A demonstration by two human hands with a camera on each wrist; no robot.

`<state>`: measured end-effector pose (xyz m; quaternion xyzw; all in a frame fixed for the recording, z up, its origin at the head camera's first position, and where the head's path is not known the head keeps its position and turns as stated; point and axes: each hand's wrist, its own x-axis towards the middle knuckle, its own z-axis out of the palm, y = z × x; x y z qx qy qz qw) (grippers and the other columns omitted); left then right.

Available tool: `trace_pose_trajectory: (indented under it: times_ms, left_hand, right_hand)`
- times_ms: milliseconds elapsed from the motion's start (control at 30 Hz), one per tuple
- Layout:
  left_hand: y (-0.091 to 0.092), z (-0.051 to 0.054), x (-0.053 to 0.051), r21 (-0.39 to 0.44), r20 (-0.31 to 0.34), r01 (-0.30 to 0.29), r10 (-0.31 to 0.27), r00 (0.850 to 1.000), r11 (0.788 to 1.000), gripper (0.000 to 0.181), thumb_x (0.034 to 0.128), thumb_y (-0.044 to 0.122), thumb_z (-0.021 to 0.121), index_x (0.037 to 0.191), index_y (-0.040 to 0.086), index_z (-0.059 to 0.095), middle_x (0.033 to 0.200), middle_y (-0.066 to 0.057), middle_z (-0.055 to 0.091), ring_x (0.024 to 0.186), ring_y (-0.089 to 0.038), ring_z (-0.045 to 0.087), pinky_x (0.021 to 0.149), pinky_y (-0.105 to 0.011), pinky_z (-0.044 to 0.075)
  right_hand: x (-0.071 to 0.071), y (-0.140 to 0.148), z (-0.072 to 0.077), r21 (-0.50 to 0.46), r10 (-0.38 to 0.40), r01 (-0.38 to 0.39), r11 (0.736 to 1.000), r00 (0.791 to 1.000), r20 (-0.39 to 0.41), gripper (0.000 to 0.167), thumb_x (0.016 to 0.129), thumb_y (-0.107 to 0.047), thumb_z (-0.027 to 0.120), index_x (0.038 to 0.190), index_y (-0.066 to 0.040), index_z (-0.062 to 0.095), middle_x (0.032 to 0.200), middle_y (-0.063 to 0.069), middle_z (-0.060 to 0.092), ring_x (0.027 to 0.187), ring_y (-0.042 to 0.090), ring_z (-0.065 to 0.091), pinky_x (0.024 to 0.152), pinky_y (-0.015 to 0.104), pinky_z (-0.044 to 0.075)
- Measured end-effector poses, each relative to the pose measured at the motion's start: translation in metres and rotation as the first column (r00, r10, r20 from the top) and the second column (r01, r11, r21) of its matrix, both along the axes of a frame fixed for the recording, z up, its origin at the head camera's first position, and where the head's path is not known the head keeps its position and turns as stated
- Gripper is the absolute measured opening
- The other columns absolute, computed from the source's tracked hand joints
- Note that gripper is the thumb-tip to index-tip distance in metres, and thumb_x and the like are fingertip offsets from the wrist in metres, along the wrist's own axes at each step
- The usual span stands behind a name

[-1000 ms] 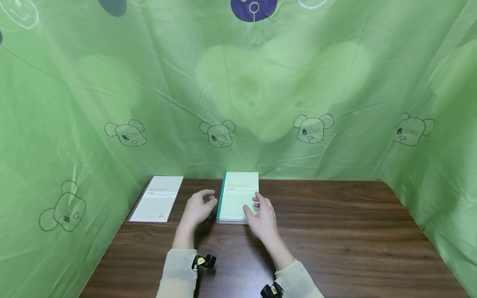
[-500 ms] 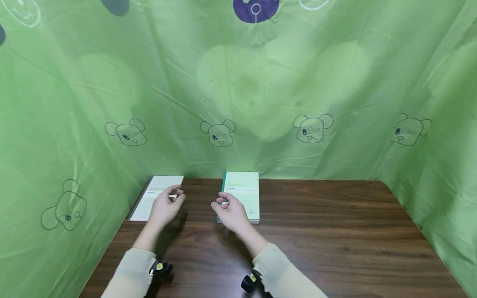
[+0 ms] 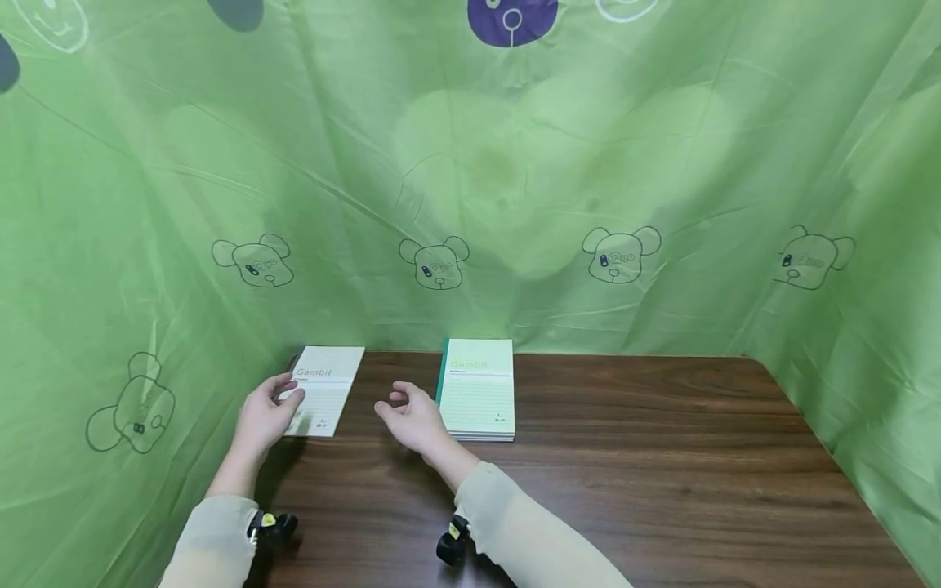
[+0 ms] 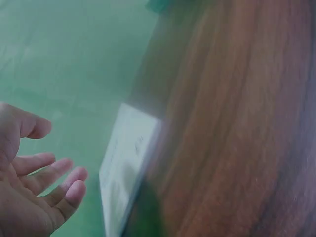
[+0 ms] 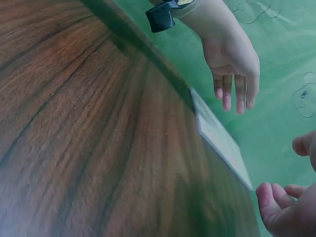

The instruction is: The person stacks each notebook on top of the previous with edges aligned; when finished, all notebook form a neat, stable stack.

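A white notebook [image 3: 323, 396] marked "Gambit", with a dark spine, lies at the table's left end. My left hand [image 3: 266, 415] hovers over its left side and hides part of the spine; nothing is between its relaxed fingers. In the left wrist view the same hand [image 4: 37, 182] shows spread fingers apart from the notebook. To the right of that notebook, my right hand [image 3: 413, 418] hangs above the table with loosely bent fingers and holds nothing. Just beyond it stands a stack of light green notebooks [image 3: 478, 392] with a green spine on top.
The dark wooden table [image 3: 647, 457] stretches out to the right. A green curtain [image 3: 515, 180] printed with bear faces encloses its back and sides. Each wrist wears a small black camera [image 3: 275, 529].
Both hands have moved left, away from the green stack. The left hand has reached the white notebook's left side, and the right hand has left the stack. The notebooks stay where they were.
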<state>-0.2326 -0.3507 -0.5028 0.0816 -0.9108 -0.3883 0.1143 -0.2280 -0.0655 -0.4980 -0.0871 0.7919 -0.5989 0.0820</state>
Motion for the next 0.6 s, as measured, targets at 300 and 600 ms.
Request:
trace_pose_trajectory:
  times_ms: [300,600]
  left_hand:
    - [-0.015,-0.023,-0.003,-0.042,0.162,-0.02,0.026,0.986,0.999,0.064,0.1066,0.023,0.063,0.157,-0.012,0.045,0.154,-0.035,0.054,0.136,-0.054,0.057,0.11,-0.062,0.046]
    - [-0.02,-0.03,-0.008,-0.113,0.214,-0.05,0.073,0.974,0.992,0.074,0.0983,0.022,0.069,0.155,-0.016,0.042,0.156,-0.043,0.045,0.138,-0.066,0.039,0.115,-0.07,0.027]
  right_hand:
    - [0.0,-0.011,-0.01,0.022,-0.006,0.005,1.0,1.0,0.026,0.058,0.102,-0.026,0.074,0.151,0.002,0.059,0.138,0.016,0.071,0.111,0.021,0.073,0.097,0.04,0.059]
    - [0.002,-0.015,-0.02,0.043,-0.004,0.002,0.999,0.999,0.032,0.058,0.101,-0.026,0.075,0.15,0.002,0.06,0.135,0.015,0.073,0.107,0.019,0.073,0.096,0.04,0.059]
